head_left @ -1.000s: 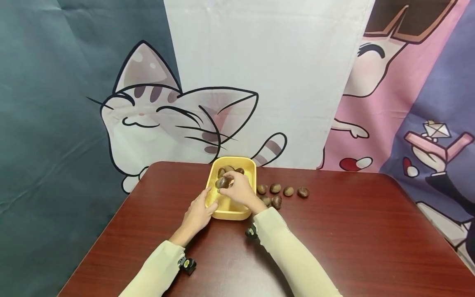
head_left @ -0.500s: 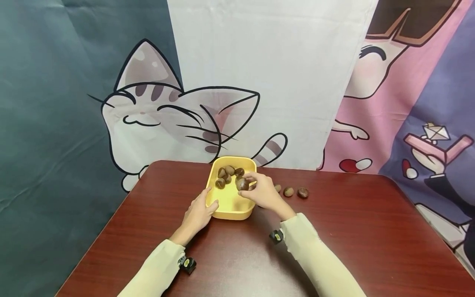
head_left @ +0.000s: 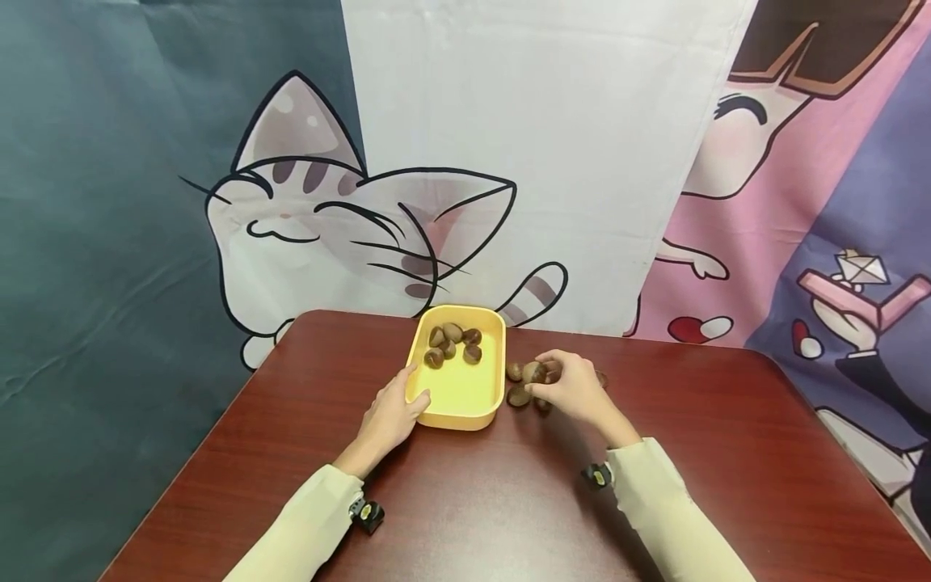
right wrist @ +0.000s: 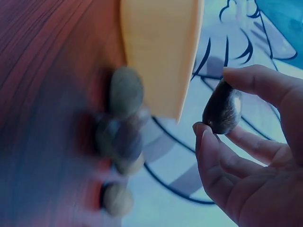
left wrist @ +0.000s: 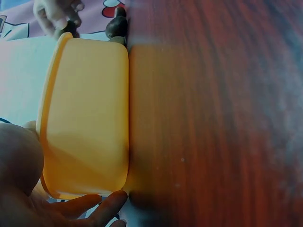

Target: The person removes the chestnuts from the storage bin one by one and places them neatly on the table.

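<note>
chestnut [right wrist: 221, 109], pinched by the right hand [head_left: 578, 390], runs lengthwise from thumb to fingertips, narrow end thumbward.

Before you lies a glossy reddish-brown tabletop [head_left: 465, 493]. Behind it hangs a teal, white, pink and purple cloth backdrop [head_left: 567, 113], printed with a smiling grey-striped white cartoon cat [head_left: 280, 267] to your left and a brown-haired cartoon figure [head_left: 727, 153] to your right.
</note>
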The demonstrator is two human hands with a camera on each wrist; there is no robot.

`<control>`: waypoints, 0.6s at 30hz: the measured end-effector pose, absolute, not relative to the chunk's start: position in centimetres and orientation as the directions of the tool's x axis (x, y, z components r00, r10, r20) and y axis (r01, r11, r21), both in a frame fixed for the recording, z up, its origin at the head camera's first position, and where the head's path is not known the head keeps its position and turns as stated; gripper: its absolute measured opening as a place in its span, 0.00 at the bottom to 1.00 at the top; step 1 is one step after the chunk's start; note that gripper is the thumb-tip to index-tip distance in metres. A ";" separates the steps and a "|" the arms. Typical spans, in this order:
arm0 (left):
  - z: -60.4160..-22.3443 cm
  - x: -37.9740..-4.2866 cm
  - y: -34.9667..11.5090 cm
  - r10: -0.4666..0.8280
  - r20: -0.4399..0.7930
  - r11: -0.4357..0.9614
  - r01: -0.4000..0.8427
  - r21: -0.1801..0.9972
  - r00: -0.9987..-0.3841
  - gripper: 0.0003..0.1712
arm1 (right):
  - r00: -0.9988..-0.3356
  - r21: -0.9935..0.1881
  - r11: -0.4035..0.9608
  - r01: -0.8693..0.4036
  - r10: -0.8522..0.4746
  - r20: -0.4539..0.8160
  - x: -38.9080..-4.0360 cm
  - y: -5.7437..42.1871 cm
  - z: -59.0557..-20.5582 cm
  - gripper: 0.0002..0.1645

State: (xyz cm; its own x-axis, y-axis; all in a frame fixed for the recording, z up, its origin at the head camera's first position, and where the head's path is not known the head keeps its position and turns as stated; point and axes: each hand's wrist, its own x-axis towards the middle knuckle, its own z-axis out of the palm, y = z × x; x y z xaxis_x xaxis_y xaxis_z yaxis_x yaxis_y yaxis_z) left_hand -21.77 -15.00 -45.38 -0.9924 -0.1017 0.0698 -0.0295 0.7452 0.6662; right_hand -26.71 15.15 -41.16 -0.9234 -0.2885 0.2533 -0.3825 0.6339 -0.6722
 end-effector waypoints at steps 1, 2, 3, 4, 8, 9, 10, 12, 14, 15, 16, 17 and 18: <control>-45.4 -21.8 -15.0 -0.102 0.070 0.747 -0.030 0.665 -0.992 0.36 | -0.926 -0.668 0.642 -0.376 -0.284 0.248 -26.7 15.6 -41.3 0.27; -45.4 -21.8 -14.9 -0.102 0.070 0.747 -0.030 0.664 -0.992 0.36 | -0.928 -0.662 0.650 -0.372 -0.283 0.243 -26.8 16.1 -41.5 0.26; -45.4 -21.8 -14.9 -0.101 0.071 0.746 -0.029 0.665 -0.992 0.36 | -0.931 -0.662 0.655 -0.365 -0.278 0.238 -26.8 16.6 -41.6 0.26; -45.4 -21.8 -14.9 -0.102 0.071 0.746 -0.029 0.665 -0.992 0.36 | -0.933 -0.661 0.659 -0.358 -0.275 0.231 -26.8 17.0 -41.8 0.26; -45.4 -21.8 -14.9 -0.100 0.065 0.742 -0.031 0.669 -0.993 0.37 | -0.942 -0.652 0.681 -0.333 -0.265 0.205 -26.8 18.5 -42.4 0.25; -45.4 -21.8 -14.9 -0.100 0.065 0.742 -0.031 0.670 -0.993 0.37 | -0.944 -0.646 0.690 -0.327 -0.262 0.198 -26.8 18.8 -42.6 0.25; -45.4 -21.8 -14.9 -0.101 0.065 0.742 -0.032 0.670 -0.993 0.37 | -0.946 -0.637 0.700 -0.323 -0.261 0.192 -26.8 19.0 -42.7 0.25; -45.4 -21.8 -15.0 -0.102 0.065 0.743 -0.033 0.668 -0.993 0.37 | -0.948 -0.616 0.722 -0.316 -0.261 0.180 -26.9 19.4 -43.1 0.24; -45.3 -21.8 -15.0 -0.104 0.065 0.745 -0.034 0.666 -0.993 0.37 | -0.949 -0.594 0.741 -0.314 -0.268 0.168 -26.9 19.8 -43.5 0.24; -45.3 -21.8 -15.0 -0.103 0.065 0.747 -0.034 0.664 -0.993 0.37 | -0.951 -0.584 0.751 -0.308 -0.265 0.160 -27.0 19.9 -43.7 0.24; -45.3 -21.8 -15.0 -0.103 0.064 0.748 -0.035 0.663 -0.993 0.37 | -0.952 -0.574 0.760 -0.305 -0.266 0.153 -27.0 20.0 -43.8 0.24; -45.3 -21.8 -15.0 -0.103 0.064 0.748 -0.035 0.663 -0.993 0.37 | -0.953 -0.566 0.768 -0.299 -0.265 0.144 -27.0 20.0 -44.0 0.24; -45.3 -21.8 -15.0 -0.102 0.064 0.747 -0.034 0.664 -0.993 0.37 | -0.955 -0.560 0.775 -0.293 -0.263 0.136 -27.0 20.1 -44.2 0.23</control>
